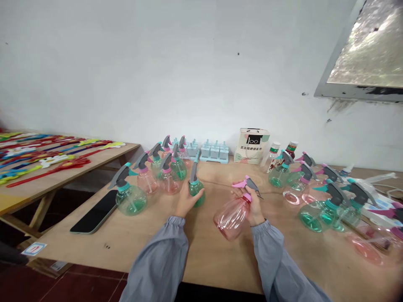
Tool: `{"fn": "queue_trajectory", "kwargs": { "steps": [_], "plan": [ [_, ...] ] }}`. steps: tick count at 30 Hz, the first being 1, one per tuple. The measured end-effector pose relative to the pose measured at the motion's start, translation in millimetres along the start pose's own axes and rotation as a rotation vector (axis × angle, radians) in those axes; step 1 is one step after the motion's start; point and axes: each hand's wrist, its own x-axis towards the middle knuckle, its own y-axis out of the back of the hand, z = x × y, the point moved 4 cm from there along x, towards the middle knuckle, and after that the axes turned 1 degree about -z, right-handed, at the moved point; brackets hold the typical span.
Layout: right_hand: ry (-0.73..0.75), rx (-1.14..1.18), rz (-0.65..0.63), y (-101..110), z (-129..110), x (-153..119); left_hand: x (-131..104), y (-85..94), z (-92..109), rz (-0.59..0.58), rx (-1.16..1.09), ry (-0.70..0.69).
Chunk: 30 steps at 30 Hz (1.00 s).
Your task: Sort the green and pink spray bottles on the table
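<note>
My left hand (186,200) is wrapped round a green spray bottle (198,193) that stands upright near the middle of the table. In my right hand (255,207) is a pink spray bottle (231,218), gripped near its neck and tilted, with its pink-and-grey trigger head up. Left of my left hand stands a group of green and pink spray bottles, among them a clear green one (132,200) and a pink one (147,181). More spray bottles stand to the right of my right hand, including a green one (317,216).
A black phone (96,214) lies at the table's left. Pale blue ice-pop moulds (215,152) and a printed paper bag (251,147) stand by the wall. Labelled bottles (291,149) are at the back right. Another table (63,180) on the left holds colourful long-handled items.
</note>
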Motion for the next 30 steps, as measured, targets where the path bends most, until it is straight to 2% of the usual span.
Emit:
{"fn": "queue_trajectory", "kwargs": {
  "steps": [5, 13, 20, 26, 28, 30],
  "plan": [
    [0.075, 0.005, 0.078, 0, -5, -2, 0, 0.3, 1, -0.009, -0.012, 0.001],
    [0.026, -0.055, 0.024, -2, -3, -2, 0, 1.3, 2, -0.003, -0.006, 0.005],
    [0.080, -0.107, 0.136, 0, -7, -4, 0, 1.2, 2, -0.011, -0.012, 0.005],
    [0.211, -0.276, 0.120, 1, -24, -13, 0, 1.1, 1, -0.015, -0.008, 0.006],
    [0.266, -0.374, 0.181, 12, -37, -21, 0, 1.0, 1, -0.013, -0.008, -0.001],
    [0.346, -0.486, 0.302, 30, -54, -34, 1, 0.7, 0, -0.017, 0.001, -0.002]
  ]
}}
